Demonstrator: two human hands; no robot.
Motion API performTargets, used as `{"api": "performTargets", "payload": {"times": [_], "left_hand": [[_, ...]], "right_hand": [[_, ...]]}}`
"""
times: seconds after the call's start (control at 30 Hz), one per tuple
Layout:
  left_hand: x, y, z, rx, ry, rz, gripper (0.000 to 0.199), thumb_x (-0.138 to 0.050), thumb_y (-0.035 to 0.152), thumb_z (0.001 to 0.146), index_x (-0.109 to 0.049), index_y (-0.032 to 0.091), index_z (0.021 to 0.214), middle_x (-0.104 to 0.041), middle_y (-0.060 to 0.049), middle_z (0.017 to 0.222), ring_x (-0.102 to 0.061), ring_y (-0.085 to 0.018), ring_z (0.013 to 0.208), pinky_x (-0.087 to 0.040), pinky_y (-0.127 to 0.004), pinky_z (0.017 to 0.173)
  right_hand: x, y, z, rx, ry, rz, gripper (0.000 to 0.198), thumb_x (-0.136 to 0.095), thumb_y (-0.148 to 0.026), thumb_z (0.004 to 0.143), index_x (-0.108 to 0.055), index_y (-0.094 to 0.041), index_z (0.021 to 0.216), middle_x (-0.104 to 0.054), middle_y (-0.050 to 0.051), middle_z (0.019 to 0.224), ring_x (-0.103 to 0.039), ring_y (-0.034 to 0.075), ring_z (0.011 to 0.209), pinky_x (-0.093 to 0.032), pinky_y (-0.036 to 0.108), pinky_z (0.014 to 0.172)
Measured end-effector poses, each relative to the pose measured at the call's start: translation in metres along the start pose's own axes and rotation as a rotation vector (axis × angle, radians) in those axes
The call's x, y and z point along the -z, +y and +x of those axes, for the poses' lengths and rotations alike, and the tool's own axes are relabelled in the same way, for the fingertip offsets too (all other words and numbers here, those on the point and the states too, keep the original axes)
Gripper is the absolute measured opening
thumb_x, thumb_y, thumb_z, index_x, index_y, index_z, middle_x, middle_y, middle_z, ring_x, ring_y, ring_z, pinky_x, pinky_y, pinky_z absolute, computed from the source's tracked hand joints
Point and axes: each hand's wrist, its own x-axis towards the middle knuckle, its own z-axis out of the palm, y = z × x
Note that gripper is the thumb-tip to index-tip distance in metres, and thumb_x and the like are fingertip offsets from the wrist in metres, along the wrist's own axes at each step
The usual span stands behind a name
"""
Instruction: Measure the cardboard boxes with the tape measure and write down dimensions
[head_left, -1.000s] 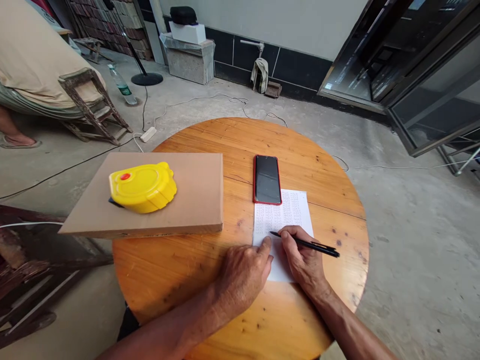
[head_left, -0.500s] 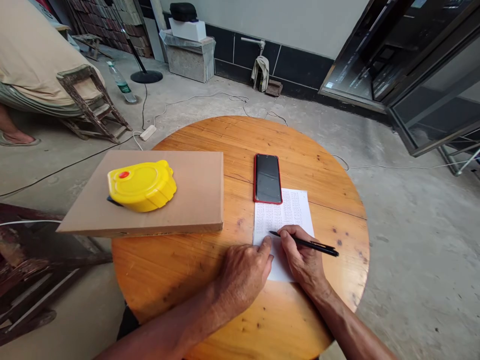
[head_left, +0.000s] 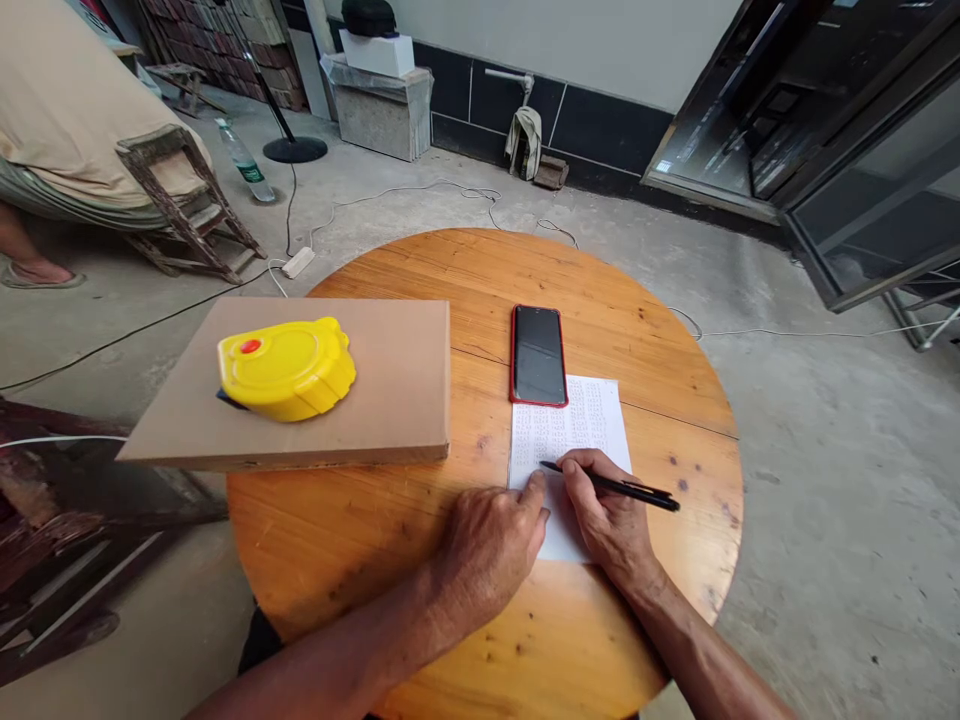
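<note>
My right hand [head_left: 609, 505] is closed around a black pen [head_left: 634, 490], its tip on a white sheet of paper [head_left: 566, 525]. Rows of small handwritten marks cover the sheet's upper part. My left hand [head_left: 495, 545] holds nothing and rests on the sheet's left edge, the index finger stretched out near the pen tip and the other fingers loosely bent, partly hidden. A smartphone [head_left: 539, 355] in a red case lies over the sheet's top left corner.
A yellow tape-measure-shaped case [head_left: 289, 370] with a red button sits on a flat cardboard box [head_left: 397, 400], which overhangs the round wooden table [head_left: 600, 640] at left. Beyond are a wooden chair [head_left: 187, 200], a water bottle [head_left: 246, 165] and a seated person's foot [head_left: 41, 270].
The view has shifted very slightly. Both hands, the pen and the sheet keep practically the same places.
</note>
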Motion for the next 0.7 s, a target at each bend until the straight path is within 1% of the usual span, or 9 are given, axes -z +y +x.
{"api": "performTargets", "payload": {"times": [0.23,0.37,0.5,0.7], "left_hand": [[-0.001,0.001,-0.0001,0.024,0.003,0.0,0.039,-0.055,0.026,0.091,-0.055,0.02,0.129,-0.074,-0.004,0.078,-0.071,-0.024,0.069,-0.052,-0.032,0.06],[0.0019,0.0015,0.001,0.032,-0.038,-0.017,0.039,-0.054,0.026,0.092,-0.054,0.02,0.13,-0.074,-0.004,0.08,-0.071,-0.025,0.072,-0.053,-0.034,0.061],[0.0042,0.0021,0.0025,0.037,-0.068,-0.024,0.038,-0.052,0.026,0.093,-0.054,0.019,0.131,-0.074,-0.005,0.082,-0.071,-0.027,0.074,-0.054,-0.037,0.062],[0.0025,0.0017,0.0022,0.041,-0.059,-0.032,0.038,-0.052,0.026,0.093,-0.055,0.02,0.13,-0.074,-0.005,0.082,-0.071,-0.026,0.074,-0.053,-0.036,0.063]], "right_hand": [[-0.0015,-0.0018,-0.0002,-0.019,0.015,0.002,0.019,-0.051,-0.026,0.09,-0.063,-0.018,0.078,-0.053,-0.003,0.059,-0.044,0.011,0.05,-0.037,0.024,0.048],[-0.0011,-0.0036,-0.0002,-0.033,0.024,0.014,0.019,-0.051,-0.026,0.09,-0.062,-0.017,0.078,-0.048,-0.005,0.053,-0.042,0.01,0.046,-0.036,0.024,0.046],[-0.0006,-0.004,-0.001,-0.02,0.01,0.008,0.019,-0.051,-0.025,0.089,-0.062,-0.017,0.076,-0.049,-0.004,0.054,-0.044,0.011,0.047,-0.036,0.023,0.046],[-0.0004,-0.0029,-0.0005,-0.016,-0.001,0.001,0.019,-0.05,-0.025,0.089,-0.062,-0.017,0.077,-0.05,-0.004,0.054,-0.045,0.011,0.047,-0.037,0.023,0.046]]}}
